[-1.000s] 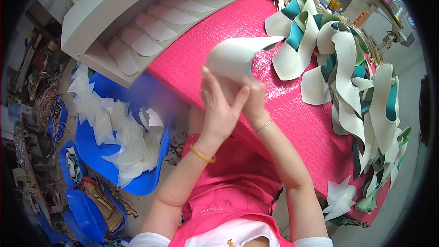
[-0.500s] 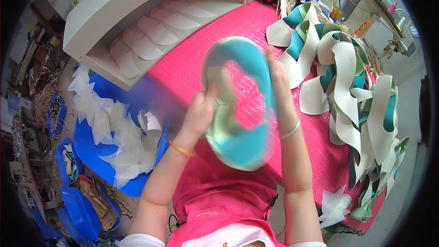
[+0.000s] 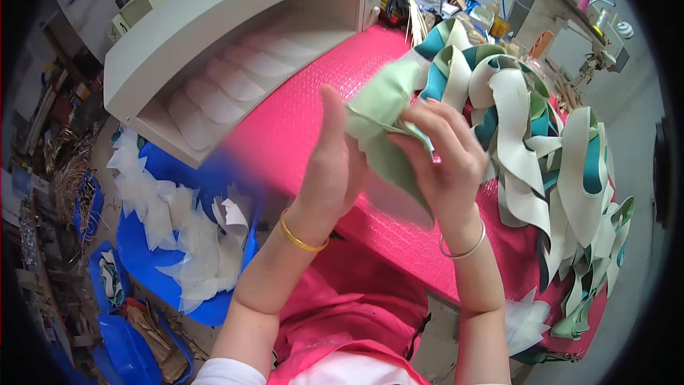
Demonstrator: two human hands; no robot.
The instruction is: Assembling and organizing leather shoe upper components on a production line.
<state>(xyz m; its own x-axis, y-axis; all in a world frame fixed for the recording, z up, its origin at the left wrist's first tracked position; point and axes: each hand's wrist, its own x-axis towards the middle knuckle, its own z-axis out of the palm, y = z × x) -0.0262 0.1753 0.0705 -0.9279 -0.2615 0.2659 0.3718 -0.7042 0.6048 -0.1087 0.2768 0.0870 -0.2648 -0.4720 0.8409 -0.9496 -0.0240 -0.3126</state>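
A shoe upper (image 3: 388,107), pale green inside with a turquoise patch at its fold, is held above the pink table. Its lower part is smeared by motion. My right hand (image 3: 452,160) pinches the folded middle of it between thumb and fingers. Along the upper's left side is my left hand (image 3: 331,167), its thumb stretched upward and away from the upper. The other fingers of that hand are partly turned from view, and whether they touch the upper I cannot tell.
More white and green shoe uppers (image 3: 524,142) lie in overlapping rows on the right of the pink table (image 3: 299,121). A grey machine (image 3: 235,21) with white pieces (image 3: 228,93) on its bed stands back left. A blue bin (image 3: 135,228) holds translucent sheets (image 3: 171,221) at left.
The upper was spread as a ring between both hands; now it is folded and bunched in my right hand. My left hand has let go with its thumb. The view has shifted slightly.
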